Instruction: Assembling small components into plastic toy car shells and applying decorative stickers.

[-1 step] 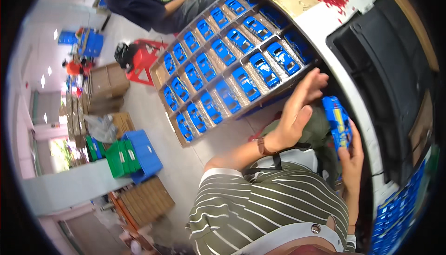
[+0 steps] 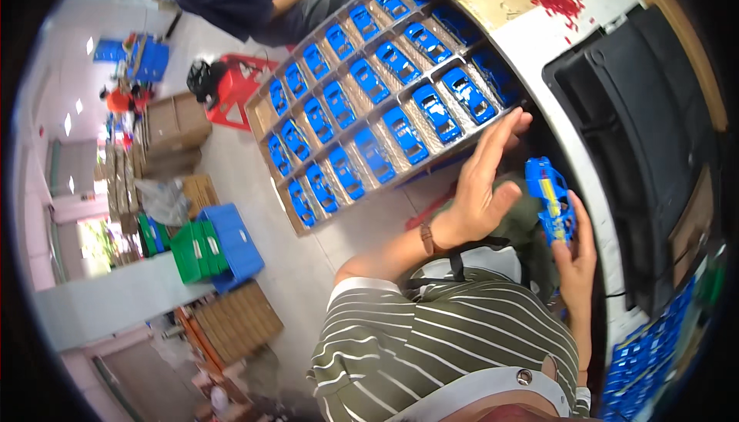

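My right hand [image 2: 577, 256] grips a blue toy car body [image 2: 550, 195] near its lower end. A yellow strip runs along the side of it that faces up. To the left of the car body, my left hand [image 2: 485, 191] is raised with its fingers stretched out and the thumb apart, holding nothing. Just beyond that hand stands a large divided tray [image 2: 265, 118], its fingertips close to the tray's near right corner. Rows of blue car bodies [image 2: 404, 135] lie in the tray's compartments.
At right, a white-edged table [image 2: 573, 126] bears a black plastic case [image 2: 639, 137] and scattered small red pieces [image 2: 560, 5]. Many blue parts [image 2: 643, 364] lie lower right. Another person [image 2: 223, 3] sits beyond the tray. A red stool [image 2: 231, 99] and a green crate [image 2: 198, 251] stand left.
The car body has turned slightly in my right hand and moved a little left, showing more of its yellow strip. My left hand has shifted slightly left, still open. The view has tilted a little.
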Motion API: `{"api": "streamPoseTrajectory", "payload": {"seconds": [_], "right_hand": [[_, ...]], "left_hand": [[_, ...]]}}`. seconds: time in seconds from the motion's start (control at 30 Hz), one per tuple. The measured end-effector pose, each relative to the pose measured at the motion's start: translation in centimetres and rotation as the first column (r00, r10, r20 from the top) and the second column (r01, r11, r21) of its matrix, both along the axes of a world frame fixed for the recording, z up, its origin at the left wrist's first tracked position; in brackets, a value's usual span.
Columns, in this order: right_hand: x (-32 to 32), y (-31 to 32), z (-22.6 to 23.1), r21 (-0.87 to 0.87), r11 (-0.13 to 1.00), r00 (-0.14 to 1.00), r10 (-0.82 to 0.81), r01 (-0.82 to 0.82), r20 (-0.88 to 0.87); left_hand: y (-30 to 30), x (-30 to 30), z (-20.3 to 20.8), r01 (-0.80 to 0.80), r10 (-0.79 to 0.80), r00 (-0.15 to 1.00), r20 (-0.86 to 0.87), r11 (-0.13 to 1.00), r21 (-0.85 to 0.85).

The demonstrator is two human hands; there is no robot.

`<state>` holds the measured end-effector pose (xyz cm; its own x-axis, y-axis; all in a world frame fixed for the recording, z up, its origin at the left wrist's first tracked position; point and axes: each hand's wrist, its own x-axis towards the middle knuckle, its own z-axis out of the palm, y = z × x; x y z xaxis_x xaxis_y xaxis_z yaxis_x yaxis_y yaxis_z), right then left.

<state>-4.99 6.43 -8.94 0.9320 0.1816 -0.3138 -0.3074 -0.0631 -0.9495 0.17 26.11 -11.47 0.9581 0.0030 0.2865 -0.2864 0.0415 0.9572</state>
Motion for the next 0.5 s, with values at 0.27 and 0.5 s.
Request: {"api": "streamPoseTrajectory", "payload": {"seconds": [0.27,0.5], "right_hand": [[2.4,-1.7,2.6,-0.209,0.908,0.924,0.324,-0.364,-0.203],[2.5,-1.1,10.8,-0.238,0.821,0.845,0.449,-0.518,-0.291]], "left_hand": [[-1.8,0.5,6.0,0.120,-0.189,0.982,0.020,0.700,0.704],[-2.1,-4.0,11.2,0.381,-0.191,0.920,-0.342,0.631,0.675]]}}
